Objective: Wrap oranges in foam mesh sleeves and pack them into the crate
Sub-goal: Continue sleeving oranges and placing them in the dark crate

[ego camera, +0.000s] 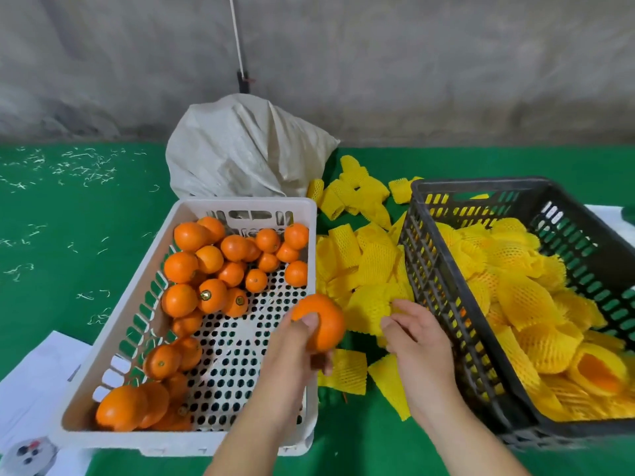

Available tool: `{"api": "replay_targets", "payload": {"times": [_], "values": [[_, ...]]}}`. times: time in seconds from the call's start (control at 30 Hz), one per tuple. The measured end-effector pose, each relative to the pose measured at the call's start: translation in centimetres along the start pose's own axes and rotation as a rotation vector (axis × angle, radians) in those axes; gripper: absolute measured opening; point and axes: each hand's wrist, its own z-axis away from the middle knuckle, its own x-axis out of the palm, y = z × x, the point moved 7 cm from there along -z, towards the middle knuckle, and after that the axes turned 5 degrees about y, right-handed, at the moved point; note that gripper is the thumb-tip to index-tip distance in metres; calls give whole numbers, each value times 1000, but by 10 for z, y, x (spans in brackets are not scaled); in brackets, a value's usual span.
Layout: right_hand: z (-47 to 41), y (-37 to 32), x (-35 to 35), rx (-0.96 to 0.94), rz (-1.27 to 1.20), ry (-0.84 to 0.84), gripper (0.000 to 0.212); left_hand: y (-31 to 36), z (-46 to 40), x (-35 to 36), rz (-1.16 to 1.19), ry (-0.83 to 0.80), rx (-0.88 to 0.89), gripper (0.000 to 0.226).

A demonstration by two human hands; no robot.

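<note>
Green matting [86,235] under 2 crates. Your left hand [295,352] grips 1 orange [323,321] above the white crate [309,235] rim; your right hand [417,338], fingers curled, pinches a yellow foam sleeve [369,304] between white crate and black crate [433,286].

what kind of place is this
Probably a small fruit-packing spot: a white crate of loose oranges, a pile of yellow foam sleeves, and a black crate of wrapped fruit on green matting.
</note>
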Motion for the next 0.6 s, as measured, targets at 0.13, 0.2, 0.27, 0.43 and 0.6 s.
{"api": "replay_targets", "payload": {"times": [0.13, 0.2, 0.27, 0.43, 0.6], "values": [[20, -3, 30, 146, -92, -171, 18, -19, 14, 23, 62, -73, 90, 67], [21, -2, 28, 174, -189, -172, 18, -15, 13, 22, 115, -96, 112, 73], [19, -8, 22, 65, -130, -144, 21, -10, 13, 21, 173, -121, 110, 94], [20, -14, 27, -207, 242, -209, 32, -10, 13, 26, 131, -142, 84, 106], [16, -24, 20, -307, 267, -80, 19, -11, 9, 27, 116, -134, 121, 88]]}}
